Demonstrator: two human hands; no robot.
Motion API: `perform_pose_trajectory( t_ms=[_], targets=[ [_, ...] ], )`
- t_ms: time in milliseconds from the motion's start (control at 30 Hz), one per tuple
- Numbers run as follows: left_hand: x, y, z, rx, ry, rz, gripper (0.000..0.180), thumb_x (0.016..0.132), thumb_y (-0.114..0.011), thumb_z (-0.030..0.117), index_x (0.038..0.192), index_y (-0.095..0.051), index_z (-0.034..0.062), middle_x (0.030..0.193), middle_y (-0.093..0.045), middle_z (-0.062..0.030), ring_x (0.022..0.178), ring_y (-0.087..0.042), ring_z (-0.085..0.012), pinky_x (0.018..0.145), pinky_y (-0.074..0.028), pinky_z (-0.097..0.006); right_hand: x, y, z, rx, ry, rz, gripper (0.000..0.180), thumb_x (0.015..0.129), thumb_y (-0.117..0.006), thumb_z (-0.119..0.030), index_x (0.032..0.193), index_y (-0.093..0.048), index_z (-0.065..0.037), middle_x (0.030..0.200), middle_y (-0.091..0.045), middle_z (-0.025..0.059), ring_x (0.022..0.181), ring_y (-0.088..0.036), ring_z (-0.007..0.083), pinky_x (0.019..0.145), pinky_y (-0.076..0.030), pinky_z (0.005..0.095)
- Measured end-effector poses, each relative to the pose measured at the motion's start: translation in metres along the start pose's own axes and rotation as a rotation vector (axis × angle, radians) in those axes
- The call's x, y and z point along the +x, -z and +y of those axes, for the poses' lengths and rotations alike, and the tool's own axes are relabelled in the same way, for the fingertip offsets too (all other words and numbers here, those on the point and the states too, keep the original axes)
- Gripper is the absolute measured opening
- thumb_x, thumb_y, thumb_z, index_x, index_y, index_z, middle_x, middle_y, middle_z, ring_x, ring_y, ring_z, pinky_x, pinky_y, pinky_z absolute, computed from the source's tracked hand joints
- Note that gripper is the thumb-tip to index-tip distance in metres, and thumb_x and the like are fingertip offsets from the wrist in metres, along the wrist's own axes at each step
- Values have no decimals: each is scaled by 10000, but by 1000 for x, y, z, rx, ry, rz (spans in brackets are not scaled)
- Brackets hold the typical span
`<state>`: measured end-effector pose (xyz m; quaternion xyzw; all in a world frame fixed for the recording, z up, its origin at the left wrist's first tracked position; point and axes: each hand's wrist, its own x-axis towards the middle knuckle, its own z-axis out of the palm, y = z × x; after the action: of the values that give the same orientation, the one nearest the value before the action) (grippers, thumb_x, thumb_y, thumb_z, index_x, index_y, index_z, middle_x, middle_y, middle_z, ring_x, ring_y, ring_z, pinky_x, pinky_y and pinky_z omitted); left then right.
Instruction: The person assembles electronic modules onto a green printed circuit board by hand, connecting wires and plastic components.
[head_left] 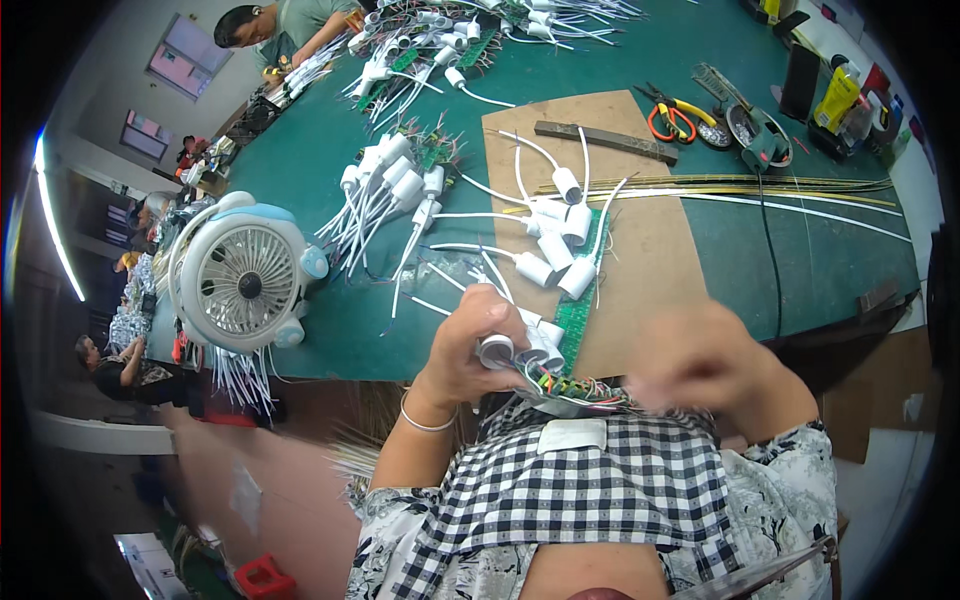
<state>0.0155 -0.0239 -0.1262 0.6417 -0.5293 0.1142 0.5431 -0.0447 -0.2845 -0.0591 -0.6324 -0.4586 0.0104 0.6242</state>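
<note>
My left hand (468, 342) is closed around a bunch of white cylinders with white cables, close to my apron at the table's front edge. Just right of its fingers is a circuit board (578, 388) crowded with small coloured wires and parts. My right hand (695, 365) is smeared by motion near the board's right end, so its fingers cannot be read. Beyond the hands, several more white cylinders (553, 248) with cables lie on a green circuit board strip (574, 328), on a brown cardboard sheet (640, 240).
A white fan (250, 280) stands at the left. Wired cylinders lie in piles (385, 185) farther back. At the right are orange-handled pliers (672, 122), a soldering iron stand (757, 138), a dark bar (605, 142) and long thin strips (760, 187). A co-worker (285, 35) works at the far left.
</note>
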Motion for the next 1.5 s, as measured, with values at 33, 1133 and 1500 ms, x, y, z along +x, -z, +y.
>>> perform_pose_trajectory(
  t_ms=[33,1133,1500],
  targets=[
    [3,-3,-1,-9,-28,-6,826,663,-792,287,1329,-334,117,783,-602,-14,701,-564,-183,748,-358,-361,6,3,8,-9,-6,7,231,771,-659,-58,995,-604,-73,935,-591,60,774,-602,250,648,-482,340],
    [16,-4,7,26,-19,-65,1208,667,-797,219,1423,142,273,1207,-452,-229,908,-601,-254,695,-549,-334,43,-8,50,-60,26,-252,186,733,-641,-1,894,-606,-89,852,-588,55,756,-592,232,635,-466,346],
    [29,8,12,239,4,-243,306,599,-757,205,865,-637,112,779,-600,0,723,-532,-217,691,-352,-346,14,8,8,-563,314,-99,130,729,-656,-98,828,-611,-27,823,-566,57,730,-584,237,643,-492,325]
  ],
)
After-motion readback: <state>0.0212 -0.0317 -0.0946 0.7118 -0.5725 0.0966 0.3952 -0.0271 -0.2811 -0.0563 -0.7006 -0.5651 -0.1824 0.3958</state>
